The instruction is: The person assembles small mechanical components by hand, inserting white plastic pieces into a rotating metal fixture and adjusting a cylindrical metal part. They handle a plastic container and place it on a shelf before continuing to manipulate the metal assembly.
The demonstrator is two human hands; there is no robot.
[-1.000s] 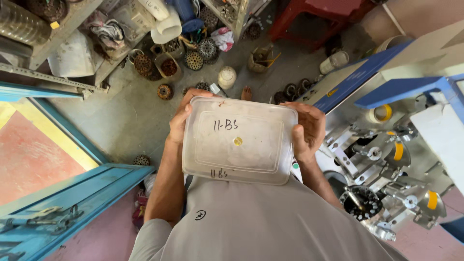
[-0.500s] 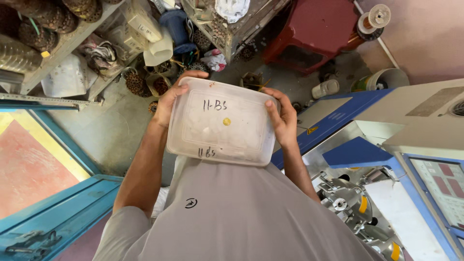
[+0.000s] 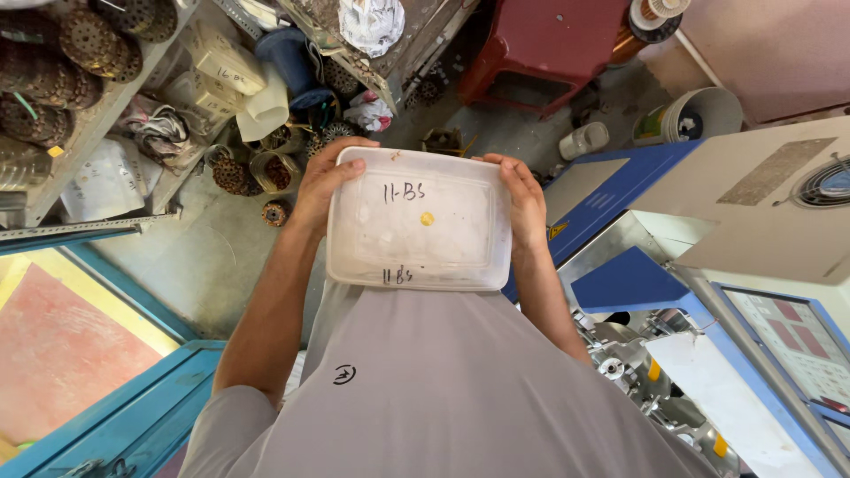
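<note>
Tub: translucent white plastic tub (image 3: 418,221), held level at chest height, its near edge touching the grey shirt (image 3: 425,389); dark handwriting on base and near wall, small yellow dot mid-base.
Left hand (image 3: 326,181): fingers curled over the left rim, tips hidden.
Right hand (image 3: 524,196): gripping the right rim.
Contents: cloudy, unclear.
Right: blue-and-cream machine (image 3: 708,230), cut off.
Far left: marked cartons (image 3: 226,66) on cluttered shelving.

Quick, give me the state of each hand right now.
Left hand: closed on the left edge of the white plastic container.
Right hand: closed on its right edge.
</note>
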